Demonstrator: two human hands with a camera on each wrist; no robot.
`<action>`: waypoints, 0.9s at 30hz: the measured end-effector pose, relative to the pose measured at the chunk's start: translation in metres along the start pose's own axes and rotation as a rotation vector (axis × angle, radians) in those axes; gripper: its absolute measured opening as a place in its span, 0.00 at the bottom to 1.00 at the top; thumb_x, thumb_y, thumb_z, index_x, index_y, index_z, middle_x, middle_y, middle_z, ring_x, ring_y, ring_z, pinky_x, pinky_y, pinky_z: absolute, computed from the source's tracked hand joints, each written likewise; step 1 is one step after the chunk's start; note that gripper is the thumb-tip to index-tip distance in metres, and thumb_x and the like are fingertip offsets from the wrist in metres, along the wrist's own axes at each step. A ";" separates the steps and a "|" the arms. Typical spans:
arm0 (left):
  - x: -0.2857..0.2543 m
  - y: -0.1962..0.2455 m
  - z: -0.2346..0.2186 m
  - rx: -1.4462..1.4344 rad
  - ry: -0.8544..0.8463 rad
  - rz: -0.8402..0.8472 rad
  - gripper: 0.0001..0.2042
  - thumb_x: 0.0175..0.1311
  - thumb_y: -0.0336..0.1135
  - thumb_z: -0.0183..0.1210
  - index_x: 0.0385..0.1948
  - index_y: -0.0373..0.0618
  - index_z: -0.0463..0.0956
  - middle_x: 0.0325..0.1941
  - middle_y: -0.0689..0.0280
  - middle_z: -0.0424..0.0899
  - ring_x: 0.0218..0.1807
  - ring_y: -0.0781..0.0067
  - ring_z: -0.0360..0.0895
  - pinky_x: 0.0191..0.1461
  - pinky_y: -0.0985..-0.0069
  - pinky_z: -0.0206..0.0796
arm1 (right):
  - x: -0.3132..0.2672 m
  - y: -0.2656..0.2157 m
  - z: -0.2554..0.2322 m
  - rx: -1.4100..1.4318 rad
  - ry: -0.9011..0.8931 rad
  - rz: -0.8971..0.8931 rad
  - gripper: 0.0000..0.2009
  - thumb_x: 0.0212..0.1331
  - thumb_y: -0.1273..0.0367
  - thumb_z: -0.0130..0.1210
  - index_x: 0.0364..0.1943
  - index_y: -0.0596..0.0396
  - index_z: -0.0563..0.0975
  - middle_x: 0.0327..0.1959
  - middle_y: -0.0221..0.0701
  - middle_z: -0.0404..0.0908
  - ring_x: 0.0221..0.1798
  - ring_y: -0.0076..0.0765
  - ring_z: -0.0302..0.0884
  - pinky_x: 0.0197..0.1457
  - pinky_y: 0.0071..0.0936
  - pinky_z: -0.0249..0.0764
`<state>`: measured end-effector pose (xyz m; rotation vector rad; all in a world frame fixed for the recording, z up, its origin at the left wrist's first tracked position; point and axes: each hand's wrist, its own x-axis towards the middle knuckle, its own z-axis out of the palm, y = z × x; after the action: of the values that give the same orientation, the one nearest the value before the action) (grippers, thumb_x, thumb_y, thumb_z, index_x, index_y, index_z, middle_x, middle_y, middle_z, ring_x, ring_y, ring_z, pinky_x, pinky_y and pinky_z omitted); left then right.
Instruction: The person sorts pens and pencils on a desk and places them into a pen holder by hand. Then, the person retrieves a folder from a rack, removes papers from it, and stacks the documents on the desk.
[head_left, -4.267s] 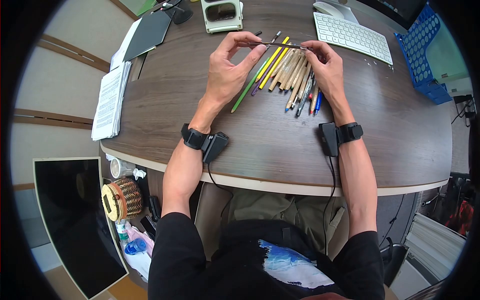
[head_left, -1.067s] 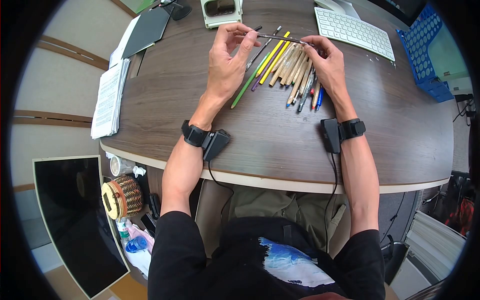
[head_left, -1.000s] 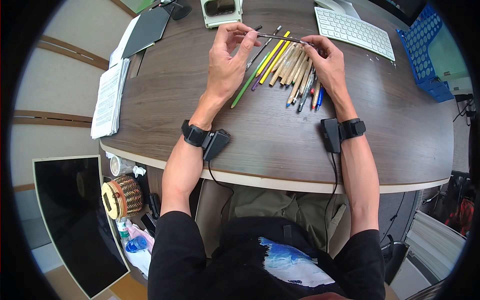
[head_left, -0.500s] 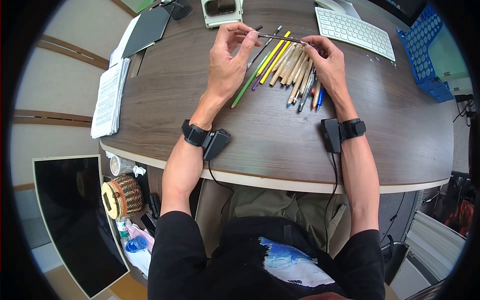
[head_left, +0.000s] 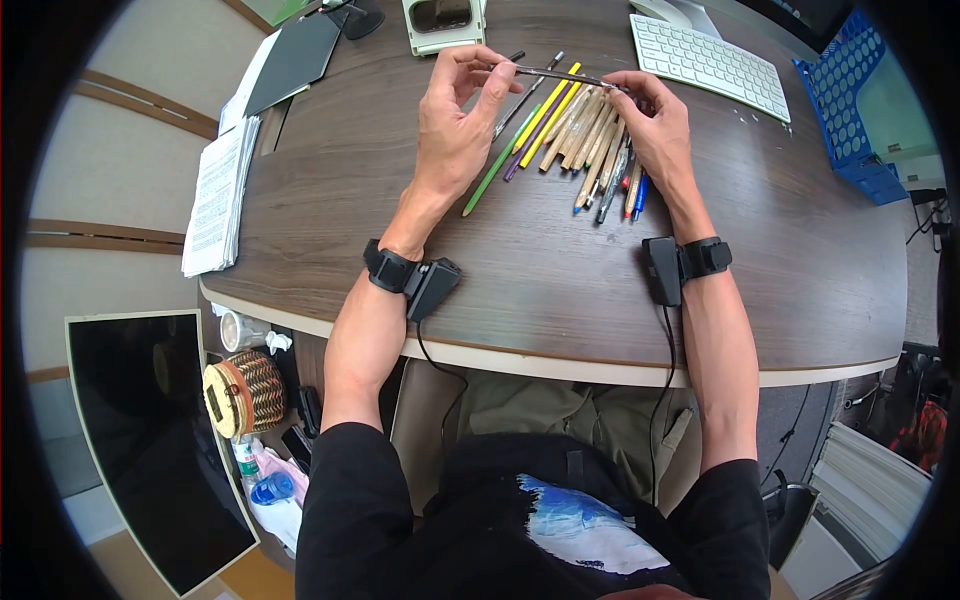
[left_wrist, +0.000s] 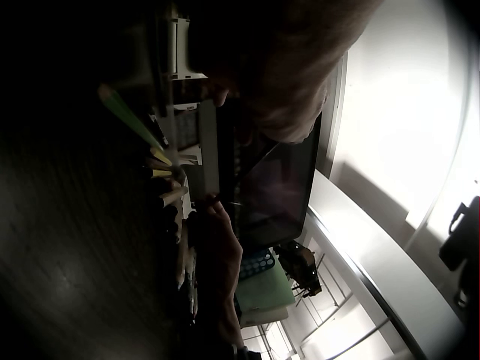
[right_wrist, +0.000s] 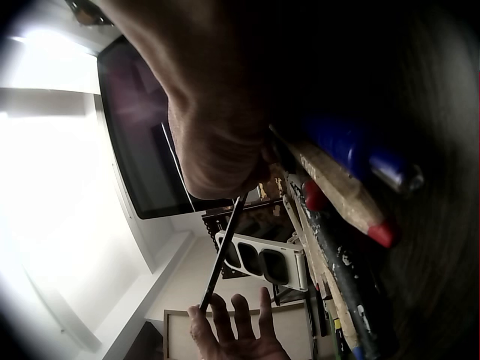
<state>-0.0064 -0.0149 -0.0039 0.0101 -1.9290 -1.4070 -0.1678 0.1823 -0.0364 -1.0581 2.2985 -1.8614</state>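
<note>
Between both hands a thin dark pencil point(head_left: 560, 75) is held almost level above the desk. The left hand point(head_left: 452, 130) pinches its left end between thumb and fingers. At the other end, the right hand point(head_left: 655, 125) pinches it the same way. The right wrist view shows this pencil point(right_wrist: 223, 251) spanning the gap between the hands. Below lie a green pencil point(head_left: 500, 163), yellow and purple pencils, and a heap of wooden pencils point(head_left: 585, 145). A blue pen point(head_left: 639, 197) lies near the right wrist, beside a paint-flecked dark pen or brush point(right_wrist: 349, 274).
A white keyboard point(head_left: 710, 70) stands at the back right, near a blue perforated basket point(head_left: 845, 120). A white device point(head_left: 442, 28) is at the back. Stacked papers point(head_left: 215, 205) and a dark folder point(head_left: 295, 65) lie left. The desk's pale front edge point(head_left: 540, 365) runs before the person.
Since the oldest frame, both hands have shifted slightly away from the body with the pencil, and its left end is higher in view. Over the last second nothing visibly moves.
</note>
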 end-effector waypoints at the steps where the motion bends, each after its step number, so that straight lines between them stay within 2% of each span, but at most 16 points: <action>1: 0.000 0.000 0.000 0.008 0.001 -0.002 0.09 0.84 0.36 0.61 0.55 0.43 0.74 0.53 0.62 0.87 0.52 0.73 0.87 0.60 0.73 0.75 | 0.000 0.000 0.000 -0.005 0.000 -0.006 0.13 0.71 0.65 0.63 0.52 0.54 0.89 0.31 0.22 0.84 0.33 0.16 0.72 0.40 0.22 0.70; 10: 0.001 -0.001 -0.001 0.018 0.030 -0.021 0.11 0.84 0.37 0.62 0.55 0.43 0.75 0.50 0.63 0.87 0.52 0.73 0.87 0.60 0.74 0.74 | 0.000 0.002 0.000 0.004 -0.003 0.007 0.13 0.72 0.63 0.63 0.53 0.54 0.89 0.30 0.21 0.83 0.33 0.16 0.72 0.40 0.22 0.70; 27: 0.001 0.001 0.000 -0.021 0.032 -0.013 0.11 0.83 0.36 0.63 0.55 0.42 0.75 0.52 0.62 0.87 0.53 0.72 0.87 0.62 0.72 0.75 | 0.001 0.003 0.000 0.013 0.003 0.002 0.14 0.72 0.62 0.64 0.53 0.53 0.90 0.28 0.20 0.81 0.33 0.16 0.71 0.39 0.22 0.69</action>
<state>-0.0063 -0.0148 -0.0028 0.0348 -1.8907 -1.4269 -0.1697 0.1818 -0.0388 -1.0515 2.2845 -1.8760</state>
